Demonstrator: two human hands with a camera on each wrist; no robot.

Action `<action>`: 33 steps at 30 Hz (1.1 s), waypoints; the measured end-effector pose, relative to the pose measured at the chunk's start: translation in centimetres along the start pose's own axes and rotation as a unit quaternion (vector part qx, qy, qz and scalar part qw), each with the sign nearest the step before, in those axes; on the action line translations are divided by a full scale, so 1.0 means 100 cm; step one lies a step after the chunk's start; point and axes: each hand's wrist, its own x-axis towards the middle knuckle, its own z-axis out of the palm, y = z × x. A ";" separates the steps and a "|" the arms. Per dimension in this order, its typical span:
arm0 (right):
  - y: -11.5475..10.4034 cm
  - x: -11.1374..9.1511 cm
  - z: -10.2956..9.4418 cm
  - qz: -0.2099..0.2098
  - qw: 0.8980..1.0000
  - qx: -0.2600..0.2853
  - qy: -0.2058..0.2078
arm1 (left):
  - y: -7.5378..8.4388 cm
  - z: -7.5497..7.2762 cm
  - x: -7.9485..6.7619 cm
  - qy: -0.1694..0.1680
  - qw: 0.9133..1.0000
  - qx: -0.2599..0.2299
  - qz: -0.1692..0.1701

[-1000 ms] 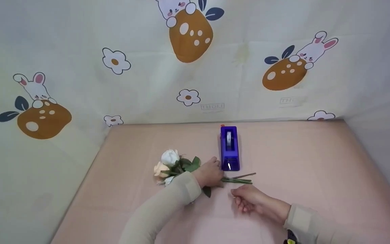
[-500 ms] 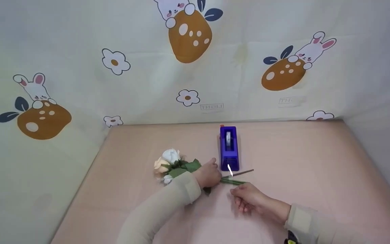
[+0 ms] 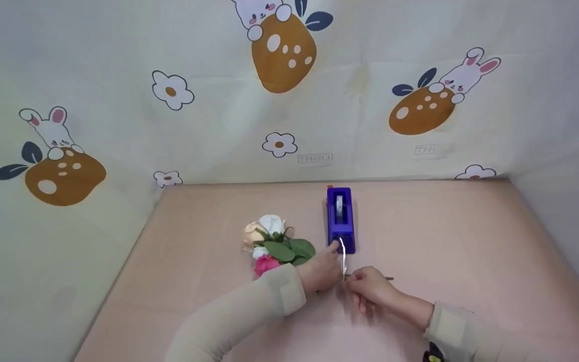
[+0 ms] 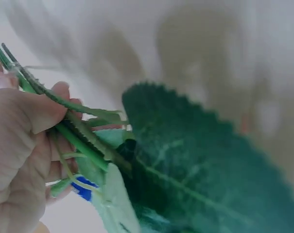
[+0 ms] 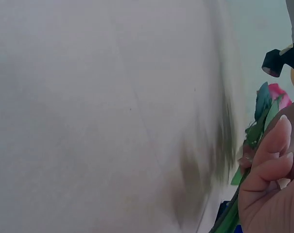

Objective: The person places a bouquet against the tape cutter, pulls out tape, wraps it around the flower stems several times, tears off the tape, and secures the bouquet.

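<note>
My left hand [image 3: 323, 271] grips the green stems [image 4: 81, 141] of a small bunch of artificial roses, thumb over them in the left wrist view. The blooms point left: a white rose [image 3: 272, 224], a peach rose [image 3: 254, 233] and a pink rose [image 3: 266, 265]. Large green leaves [image 4: 200, 160] fill much of the left wrist view. Beyond the hands stands a blue tape dispenser [image 3: 340, 229]. A shiny strip of clear tape [image 3: 344, 257] runs from its front down to my right hand [image 3: 372, 287], which pinches the strip's end beside the stems. The fingertips' exact contact is too small to see.
The table [image 3: 445, 236] has a pale pink cover. Printed fabric walls [image 3: 209, 130] with rabbits and flowers close it in at the back and sides. A dark band [image 3: 433, 352] sits at the right wrist.
The left hand has brought the roses right and turned them, so the pink rose shows and the stems meet the tape by my right hand. More tape now shows; the right hand has barely moved.
</note>
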 end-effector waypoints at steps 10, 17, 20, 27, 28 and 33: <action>0.002 0.003 0.000 -0.006 0.999 -0.029 0.027 | -0.009 -0.006 -0.003 0.003 1.000 -0.006 0.005; 0.005 0.004 0.003 -0.021 0.998 -0.044 0.040 | -0.009 -0.005 -0.005 0.036 0.999 -0.011 -0.003; 0.006 0.004 0.003 -0.039 0.995 -0.079 0.049 | -0.009 -0.003 -0.005 0.032 0.999 -0.027 -0.002; 0.010 0.005 0.004 -0.079 0.972 -0.208 0.078 | -0.010 -0.001 -0.003 0.005 0.996 -0.086 0.004; 0.010 0.005 0.004 -0.081 0.968 -0.225 0.082 | -0.010 -0.001 -0.003 0.001 0.996 -0.093 0.005; 0.011 0.007 0.005 -0.130 0.913 -0.365 0.129 | -0.011 0.003 -0.002 0.003 0.995 -0.096 0.011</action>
